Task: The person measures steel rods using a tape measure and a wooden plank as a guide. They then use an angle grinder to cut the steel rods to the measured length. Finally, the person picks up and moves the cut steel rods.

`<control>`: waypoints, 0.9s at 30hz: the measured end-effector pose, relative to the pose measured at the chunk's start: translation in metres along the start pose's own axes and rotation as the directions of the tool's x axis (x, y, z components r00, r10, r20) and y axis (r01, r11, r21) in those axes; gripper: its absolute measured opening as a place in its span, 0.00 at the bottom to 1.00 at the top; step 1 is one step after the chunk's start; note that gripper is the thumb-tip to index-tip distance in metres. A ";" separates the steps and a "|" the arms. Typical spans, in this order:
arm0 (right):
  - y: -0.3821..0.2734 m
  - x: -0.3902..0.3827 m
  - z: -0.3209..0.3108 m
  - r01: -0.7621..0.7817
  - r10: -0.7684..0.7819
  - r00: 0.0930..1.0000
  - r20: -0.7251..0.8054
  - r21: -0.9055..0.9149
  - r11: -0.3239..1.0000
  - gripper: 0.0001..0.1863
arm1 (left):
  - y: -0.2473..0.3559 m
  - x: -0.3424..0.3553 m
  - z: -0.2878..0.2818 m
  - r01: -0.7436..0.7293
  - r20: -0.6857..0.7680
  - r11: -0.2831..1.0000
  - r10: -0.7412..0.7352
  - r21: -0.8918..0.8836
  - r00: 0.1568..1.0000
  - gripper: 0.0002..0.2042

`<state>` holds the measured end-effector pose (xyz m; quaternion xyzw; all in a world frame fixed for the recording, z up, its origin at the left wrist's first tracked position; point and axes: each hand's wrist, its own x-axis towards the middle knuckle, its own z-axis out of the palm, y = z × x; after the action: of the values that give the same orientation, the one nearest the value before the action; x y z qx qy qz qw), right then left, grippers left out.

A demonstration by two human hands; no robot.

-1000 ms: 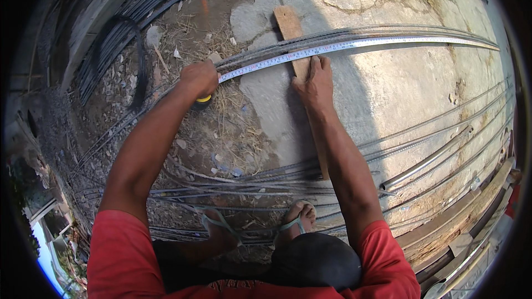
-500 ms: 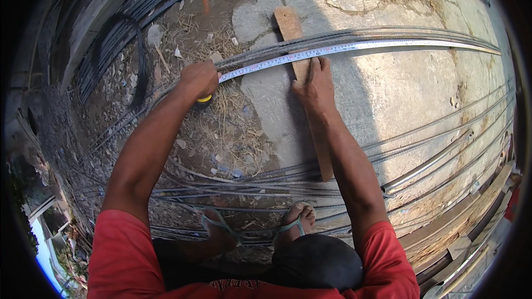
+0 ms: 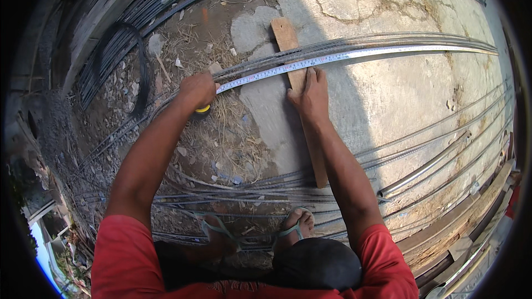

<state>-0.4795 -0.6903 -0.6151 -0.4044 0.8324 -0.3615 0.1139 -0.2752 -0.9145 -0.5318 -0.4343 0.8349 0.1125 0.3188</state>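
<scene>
My left hand (image 3: pixel 198 89) is closed around a tape measure (image 3: pixel 203 109), whose yellow and black case peeks out under the palm. Its pale blade (image 3: pixel 266 74) runs out to the far right, along the near side of a bundle of thin steel bars (image 3: pixel 377 39). Below the blade, my right hand (image 3: pixel 313 97) grips a wooden plank (image 3: pixel 285 32), thumb at its left edge and fingertips up by the tape. The plank lies crosswise under the bars and the blade. The tape's far tip is too small to make out.
More steel bars (image 3: pixel 421 145) and a metal pipe (image 3: pixel 394 189) lie nearer me at the right. A dark wire coil (image 3: pixel 145 72) and stacked bars lie at the far left. My sandalled feet (image 3: pixel 296 224) stand among bars. Timber boards (image 3: pixel 465 213) line the right edge.
The whole view has shifted slightly, with the plank's far end appearing lower. Both hands keep their holds, and the right fingers lie a little closer together below the tape.
</scene>
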 end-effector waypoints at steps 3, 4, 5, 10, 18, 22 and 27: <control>-0.006 0.003 0.002 -0.028 0.028 1.000 0.003 0.022 0.999 0.41 | -0.008 0.002 -0.003 0.009 -0.009 1.000 -0.009 -0.024 1.000 0.24; -0.006 0.005 0.001 -0.044 0.043 0.999 0.004 0.033 0.999 0.41 | -0.007 0.001 -0.006 0.024 -0.015 0.999 -0.025 -0.029 1.000 0.25; -0.007 0.006 -0.002 -0.063 0.063 0.998 0.000 0.047 0.997 0.41 | -0.006 -0.002 -0.010 0.036 -0.024 0.999 -0.037 -0.028 0.999 0.26; 0.032 0.015 -0.041 -0.429 0.418 0.890 0.180 0.637 0.640 0.38 | 0.024 -0.058 -0.015 -0.243 -0.185 0.916 0.192 -0.318 0.964 0.32; 0.074 0.024 -0.202 -0.170 0.816 0.577 -0.044 0.970 0.172 0.17 | 0.088 -0.162 -0.041 -0.379 0.280 0.713 0.621 -0.590 0.732 0.20; 0.135 -0.034 -0.256 -0.081 0.889 0.415 -0.193 0.966 0.247 0.16 | 0.146 -0.174 -0.044 -0.177 0.467 0.657 0.675 -0.733 0.572 0.22; 0.143 -0.104 -0.281 -0.070 0.895 0.423 -0.140 0.980 0.186 0.18 | 0.151 -0.164 0.026 0.042 0.612 0.646 0.699 -0.762 0.370 0.23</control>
<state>-0.6319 -0.4095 -0.5250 0.2381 0.5537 -0.7928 0.0909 -0.3152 -0.7053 -0.4614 -0.1961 0.5134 0.6777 0.4885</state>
